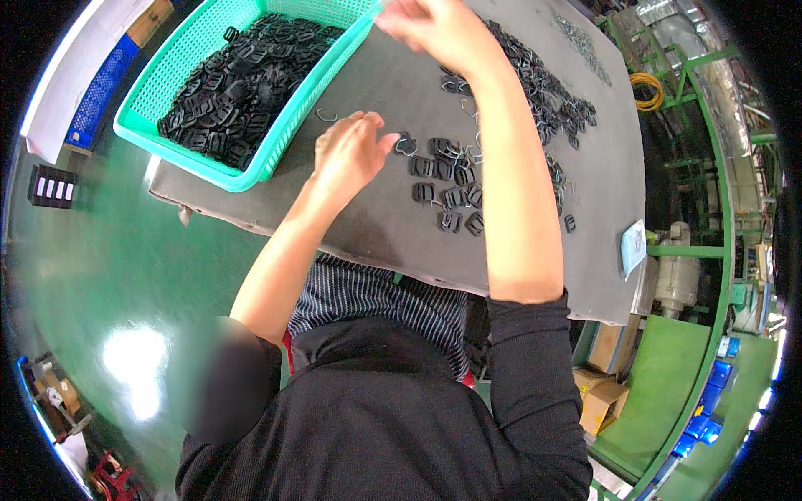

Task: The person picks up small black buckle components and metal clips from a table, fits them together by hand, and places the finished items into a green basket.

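Note:
My left hand [352, 150] hovers over the grey work table, fingers bent and thumb held apart, with nothing visible between them. Just right of its thumb is a black plastic buckle [405, 144] with a wire piece on it; whether they touch I cannot tell. A thin wire hook [327, 115] shows left of the fingers. My right hand [430, 29] reaches to the far side, by the right rim of the green basket [288, 138]; its fingertips are smeared by motion. Black buckles [242, 83] fill the basket. Several buckles with wire hooks [451, 171] lie between my forearms.
A larger heap of black buckles [535, 79] spreads beyond my right forearm, partly hidden by it. Small metal pieces [582, 46] lie at the far right of the table [393, 230]. A light blue packet [633, 248] is at the right edge, near a green metal frame [725, 192].

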`<state>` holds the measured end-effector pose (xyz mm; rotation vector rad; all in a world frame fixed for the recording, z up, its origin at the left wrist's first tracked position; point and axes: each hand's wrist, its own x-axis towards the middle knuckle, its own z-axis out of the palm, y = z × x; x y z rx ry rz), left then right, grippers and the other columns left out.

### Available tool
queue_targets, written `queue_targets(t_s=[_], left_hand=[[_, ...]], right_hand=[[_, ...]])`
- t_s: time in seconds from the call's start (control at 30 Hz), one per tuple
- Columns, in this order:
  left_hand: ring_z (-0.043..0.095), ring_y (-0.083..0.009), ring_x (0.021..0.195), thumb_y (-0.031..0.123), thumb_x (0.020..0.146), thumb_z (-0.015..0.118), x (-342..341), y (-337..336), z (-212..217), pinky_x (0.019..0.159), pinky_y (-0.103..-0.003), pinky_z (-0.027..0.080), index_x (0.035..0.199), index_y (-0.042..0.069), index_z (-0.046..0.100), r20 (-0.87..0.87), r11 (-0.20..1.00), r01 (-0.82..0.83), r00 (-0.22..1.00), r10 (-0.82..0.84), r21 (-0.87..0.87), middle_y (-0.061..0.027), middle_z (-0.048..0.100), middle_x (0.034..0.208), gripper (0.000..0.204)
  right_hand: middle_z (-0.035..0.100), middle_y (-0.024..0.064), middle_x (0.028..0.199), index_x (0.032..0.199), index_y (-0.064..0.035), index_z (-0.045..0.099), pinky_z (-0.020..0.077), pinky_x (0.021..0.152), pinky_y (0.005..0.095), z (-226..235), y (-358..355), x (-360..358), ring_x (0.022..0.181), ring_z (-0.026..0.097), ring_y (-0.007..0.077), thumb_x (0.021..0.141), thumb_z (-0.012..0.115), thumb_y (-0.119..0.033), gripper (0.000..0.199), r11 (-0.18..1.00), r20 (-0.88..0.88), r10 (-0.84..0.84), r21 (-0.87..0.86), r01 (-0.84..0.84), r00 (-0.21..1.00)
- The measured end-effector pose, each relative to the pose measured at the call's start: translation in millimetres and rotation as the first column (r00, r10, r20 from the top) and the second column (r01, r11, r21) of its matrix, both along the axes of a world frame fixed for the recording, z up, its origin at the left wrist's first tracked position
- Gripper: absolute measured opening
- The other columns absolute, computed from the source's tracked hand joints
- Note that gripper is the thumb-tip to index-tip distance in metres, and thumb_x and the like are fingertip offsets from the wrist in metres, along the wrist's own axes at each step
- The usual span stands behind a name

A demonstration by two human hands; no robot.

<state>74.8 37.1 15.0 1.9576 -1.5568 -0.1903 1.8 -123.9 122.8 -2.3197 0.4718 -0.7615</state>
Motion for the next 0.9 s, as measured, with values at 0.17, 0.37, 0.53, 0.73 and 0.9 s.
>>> queue_targets(t_s=[0.17, 0.37, 0.53, 0.73, 0.9], left_hand=[[0.060, -0.0285, 0.090, 0.026, 0.076, 0.069, -20.0, -39.8, -37.3, 0.075, -0.041, 0.048, 0.097, 0.007, 0.060, 0.014, 0.995, 0.080, 0.997, -0.081, 0.052, -0.0110, 0.062, 0.090, 0.030], [0.061, -0.0140, 0.072, 0.019, 0.078, 0.069, 2.1, -71.0, -7.7, 0.066, -0.029, 0.048, 0.087, 0.005, 0.064, -0.719, 0.967, 0.255, 0.668, -0.193, -0.023, -0.0053, 0.066, 0.077, 0.018], [0.057, -0.0083, 0.069, 0.020, 0.080, 0.068, 15.2, -78.5, -23.7, 0.061, -0.024, 0.045, 0.088, 0.005, 0.064, -0.340, 0.959, 0.282, 0.904, -0.259, 0.018, -0.0006, 0.063, 0.077, 0.017], [0.060, -0.0119, 0.072, 0.019, 0.079, 0.068, 20.4, -81.9, -7.9, 0.068, -0.026, 0.047, 0.087, 0.002, 0.064, -0.381, 0.934, 0.354, 0.871, -0.311, 0.047, -0.0051, 0.065, 0.076, 0.019], [0.061, -0.0144, 0.069, 0.018, 0.076, 0.068, 34.1, -82.0, -18.0, 0.066, -0.028, 0.047, 0.082, 0.002, 0.065, -0.491, 0.927, 0.365, 0.826, -0.278, 0.090, -0.0073, 0.066, 0.074, 0.017]], right_hand=[[0.047, 0.0173, 0.127, 0.125, -0.0133, 0.050, 0.0412, 0.097, 0.0397, -86.6, 37.7, -109.7, 0.114, 0.050, 0.0340, 0.052, 0.084, -0.030, 0.082, 0.938, -0.776, -0.283, -0.101, 0.331, 0.564], [0.067, 0.0127, 0.079, 0.090, -0.0035, 0.065, 0.0499, 0.070, 0.0348, -105.4, 17.7, -136.1, 0.075, 0.065, 0.0270, 0.072, 0.070, -0.015, 0.022, 0.828, -0.282, -0.487, 0.150, 0.540, 0.826], [0.068, 0.0127, 0.083, 0.089, -0.0045, 0.066, 0.0494, 0.071, 0.0340, -102.8, -14.8, -158.7, 0.078, 0.066, 0.0242, 0.071, 0.072, -0.022, 0.026, 0.815, -0.324, -0.531, 0.058, 0.577, 0.783], [0.064, 0.0048, 0.087, 0.087, -0.0038, 0.063, 0.0491, 0.069, 0.0313, -97.9, -17.0, -186.3, 0.078, 0.063, 0.0179, 0.073, 0.071, -0.020, 0.023, 0.681, -0.241, -0.546, 0.430, 0.592, 0.802], [0.058, 0.0013, 0.077, 0.094, -0.0051, 0.058, 0.0438, 0.062, 0.0227, -100.6, -0.7, -171.3, 0.071, 0.058, 0.0120, 0.078, 0.066, -0.012, 0.019, 0.411, 0.135, -0.466, 0.908, 0.079, 0.875]])
